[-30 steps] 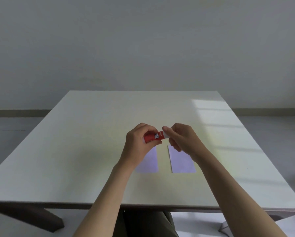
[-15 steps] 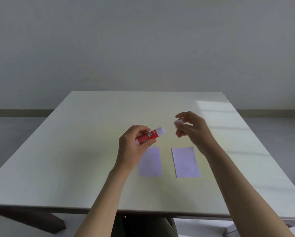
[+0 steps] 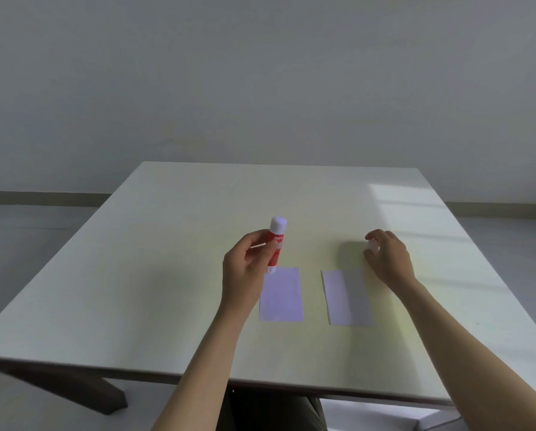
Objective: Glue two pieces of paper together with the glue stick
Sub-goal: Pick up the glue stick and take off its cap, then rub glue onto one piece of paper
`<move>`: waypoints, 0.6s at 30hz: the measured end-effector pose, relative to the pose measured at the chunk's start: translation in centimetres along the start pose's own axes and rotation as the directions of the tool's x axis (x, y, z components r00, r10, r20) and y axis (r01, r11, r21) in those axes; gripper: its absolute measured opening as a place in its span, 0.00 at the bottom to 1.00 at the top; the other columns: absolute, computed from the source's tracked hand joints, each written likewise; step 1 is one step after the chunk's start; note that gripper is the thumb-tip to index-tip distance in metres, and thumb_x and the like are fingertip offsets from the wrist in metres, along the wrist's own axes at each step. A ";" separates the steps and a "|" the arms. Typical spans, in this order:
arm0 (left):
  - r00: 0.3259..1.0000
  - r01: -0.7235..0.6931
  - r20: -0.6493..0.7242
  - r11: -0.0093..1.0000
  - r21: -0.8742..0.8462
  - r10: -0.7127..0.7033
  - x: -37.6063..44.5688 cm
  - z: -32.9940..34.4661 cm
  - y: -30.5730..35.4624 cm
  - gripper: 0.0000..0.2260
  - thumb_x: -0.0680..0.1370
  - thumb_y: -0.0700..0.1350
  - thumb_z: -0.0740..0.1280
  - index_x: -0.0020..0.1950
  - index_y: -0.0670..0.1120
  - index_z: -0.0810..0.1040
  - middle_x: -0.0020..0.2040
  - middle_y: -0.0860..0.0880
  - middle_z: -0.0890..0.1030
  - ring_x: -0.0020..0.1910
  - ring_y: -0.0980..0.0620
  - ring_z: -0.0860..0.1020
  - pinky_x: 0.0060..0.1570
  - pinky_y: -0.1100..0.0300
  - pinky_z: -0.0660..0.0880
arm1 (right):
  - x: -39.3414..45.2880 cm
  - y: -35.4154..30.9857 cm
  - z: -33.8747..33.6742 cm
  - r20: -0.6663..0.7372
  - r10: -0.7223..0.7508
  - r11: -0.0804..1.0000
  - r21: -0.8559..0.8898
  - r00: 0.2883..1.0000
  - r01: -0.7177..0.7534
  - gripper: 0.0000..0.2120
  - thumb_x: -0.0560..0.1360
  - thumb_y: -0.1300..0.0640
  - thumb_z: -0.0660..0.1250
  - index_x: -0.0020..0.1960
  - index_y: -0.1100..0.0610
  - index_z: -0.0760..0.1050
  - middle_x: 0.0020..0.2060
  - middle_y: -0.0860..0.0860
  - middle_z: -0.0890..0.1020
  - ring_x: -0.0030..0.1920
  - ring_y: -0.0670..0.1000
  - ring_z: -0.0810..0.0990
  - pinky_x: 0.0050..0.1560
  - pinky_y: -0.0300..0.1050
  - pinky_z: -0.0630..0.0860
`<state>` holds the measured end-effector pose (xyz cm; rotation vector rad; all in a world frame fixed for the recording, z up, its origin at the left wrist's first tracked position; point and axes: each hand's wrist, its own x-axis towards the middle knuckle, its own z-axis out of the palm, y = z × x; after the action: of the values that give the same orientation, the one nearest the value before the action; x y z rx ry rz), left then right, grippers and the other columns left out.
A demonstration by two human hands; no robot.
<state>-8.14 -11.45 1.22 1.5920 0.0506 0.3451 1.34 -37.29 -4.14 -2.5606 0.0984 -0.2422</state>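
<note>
The left hand (image 3: 245, 269) is curled around a red glue stick (image 3: 275, 245), thumb and fingers closed on its red barrel, holding it almost upright with the white uncapped end toward 12 o'clock and the base just above the far edge of the left paper. The right hand (image 3: 388, 259) is loosely closed, fingertips pinching a small white cap (image 3: 373, 245) low over the table (image 3: 136, 275); whether the cap touches the surface cannot be told. The cap sits well apart from the glue stick, at about 3 o'clock from it. Two pale lilac paper rectangles lie flat side by side with a gap between them: the left paper (image 3: 281, 295) at 5 o'clock from the left hand, the right paper (image 3: 347, 298) at 7 o'clock from the right hand.
</note>
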 end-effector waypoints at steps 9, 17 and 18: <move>0.998 0.050 -0.021 0.958 -0.283 -0.058 0.1 1.0 1.1 0.04 0.77 0.42 0.67 0.50 0.46 0.80 0.47 0.50 0.82 0.50 0.45 0.84 0.54 0.51 0.80 | -8.3 -10.3 -1.0 -0.073 -0.304 0.828 0.472 0.950 0.302 0.20 0.67 0.50 0.75 0.57 0.51 0.75 0.46 0.47 0.81 0.38 0.44 0.79 0.41 0.27 0.71; 1.000 0.004 0.011 0.985 -0.175 -0.002 -0.2 0.7 2.0 0.05 0.74 0.46 0.69 0.46 0.53 0.83 0.45 0.53 0.86 0.53 0.47 0.83 0.61 0.42 0.75 | -9.7 -12.8 0.9 -0.009 -0.216 0.708 0.687 0.976 0.163 0.07 0.69 0.60 0.74 0.43 0.55 0.76 0.35 0.44 0.82 0.34 0.47 0.81 0.37 0.32 0.74; 1.000 -0.003 0.020 0.986 -0.164 0.007 -0.2 0.7 2.1 0.04 0.74 0.46 0.69 0.46 0.53 0.83 0.45 0.53 0.86 0.52 0.47 0.83 0.60 0.42 0.75 | -9.6 -12.7 0.9 0.005 -0.238 0.690 0.705 0.971 0.165 0.06 0.70 0.60 0.73 0.43 0.54 0.76 0.34 0.45 0.82 0.33 0.46 0.82 0.36 0.32 0.74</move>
<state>-8.53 -12.29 3.26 1.4323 0.0027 0.3287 -7.64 -25.03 0.52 -1.7984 -0.2741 -0.1890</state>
